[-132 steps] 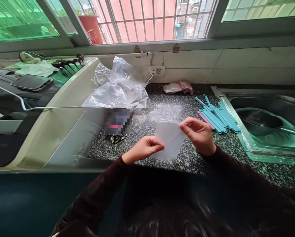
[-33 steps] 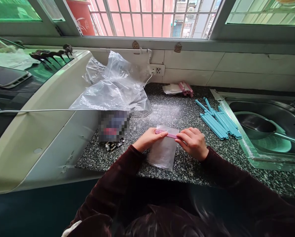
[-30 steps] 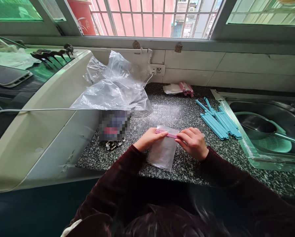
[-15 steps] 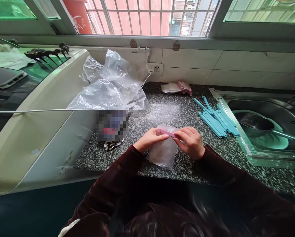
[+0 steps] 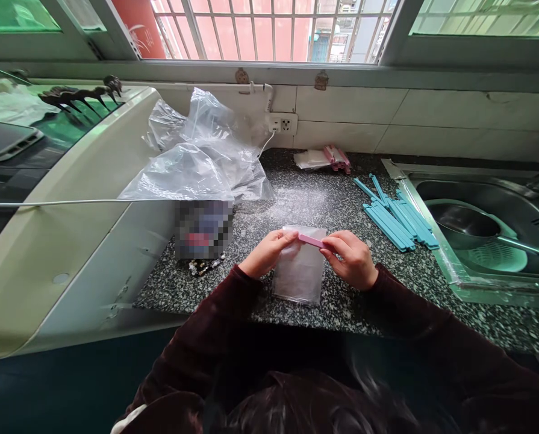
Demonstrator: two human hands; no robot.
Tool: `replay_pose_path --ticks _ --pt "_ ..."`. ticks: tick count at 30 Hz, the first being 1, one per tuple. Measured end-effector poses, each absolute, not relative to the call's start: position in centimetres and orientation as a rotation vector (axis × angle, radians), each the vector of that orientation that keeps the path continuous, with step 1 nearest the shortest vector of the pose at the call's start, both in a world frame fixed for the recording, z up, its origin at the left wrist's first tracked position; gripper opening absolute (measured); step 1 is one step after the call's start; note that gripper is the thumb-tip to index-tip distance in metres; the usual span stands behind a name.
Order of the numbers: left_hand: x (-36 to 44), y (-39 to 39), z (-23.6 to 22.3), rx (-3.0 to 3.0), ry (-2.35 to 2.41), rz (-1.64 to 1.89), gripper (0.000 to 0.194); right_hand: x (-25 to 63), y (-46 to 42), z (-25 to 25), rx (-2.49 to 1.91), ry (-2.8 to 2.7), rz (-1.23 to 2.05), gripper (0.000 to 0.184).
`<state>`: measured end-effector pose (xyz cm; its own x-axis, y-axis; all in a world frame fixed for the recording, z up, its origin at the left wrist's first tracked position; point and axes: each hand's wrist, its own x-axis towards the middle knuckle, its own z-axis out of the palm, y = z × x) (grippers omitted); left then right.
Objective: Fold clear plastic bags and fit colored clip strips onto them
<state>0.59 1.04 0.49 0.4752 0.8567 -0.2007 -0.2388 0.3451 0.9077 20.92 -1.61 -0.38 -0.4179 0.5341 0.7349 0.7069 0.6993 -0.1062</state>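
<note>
A small clear plastic bag hangs over the front of the speckled counter, between my hands. My left hand is closed on its upper left edge, thumb on top. My right hand pinches the right end of a pink bag clip. That clip crosses the bag near its top, its left end close to my left thumb. Whether the clip is locked on the plastic I cannot tell.
Teal bag clips lie in a pile beside the steel sink, which holds a pan. By the wall rest clear bags with pink clips. Crumpled plastic sheeting and a blurred-out item are on the left.
Earlier the bag was held up without a clip, and a pink clip lay by the teal pile. Since half a second ago, my left thumb has slid left off the pink clip.
</note>
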Motion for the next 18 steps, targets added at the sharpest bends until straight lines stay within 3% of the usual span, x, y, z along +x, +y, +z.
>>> replay_pose_path --ticks 18 --pt "1.26 1.06 -0.37 0.995 0.849 0.902 0.05 20.97 -1.44 -1.33 -1.042 -2.226 -0.364 0.015"
